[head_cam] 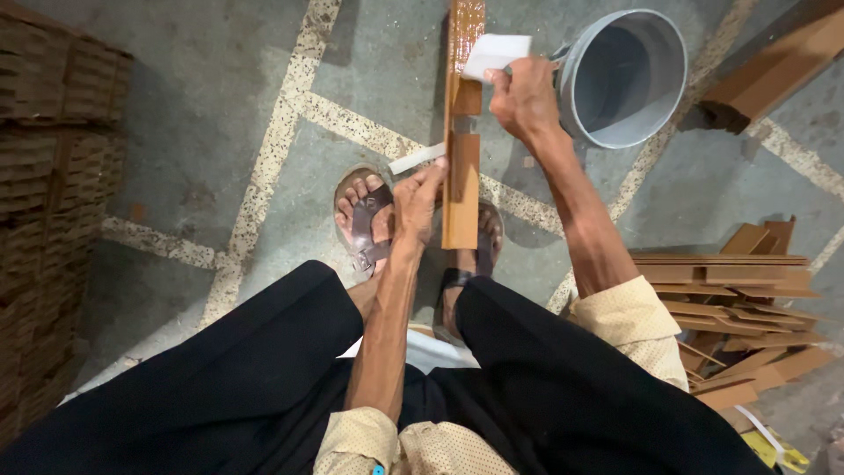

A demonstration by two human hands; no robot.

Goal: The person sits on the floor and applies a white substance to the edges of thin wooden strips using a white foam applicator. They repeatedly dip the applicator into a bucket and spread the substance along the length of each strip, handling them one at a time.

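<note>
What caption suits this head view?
Seated person's left hand steadies a wooden strip; right hand presses a white sponge on it.

It was a small workshop, the kind where flat brown board or wood pieces were handled by the hundred. The floor [202,105] was bare grey concrete, worn and stained, crossed by pale speckled inlay strips [290,114]. Tall stacks of brown pieces [48,176] stood along its left edge, layered like cut sheets. At the right edge lay a looser heap of brown strips and offcuts [738,308], with a longer brown board [774,62] near the top right corner. A grey plastic bucket [624,75] sat on the floor. The person worked seated low, in sandals [365,224].
</note>
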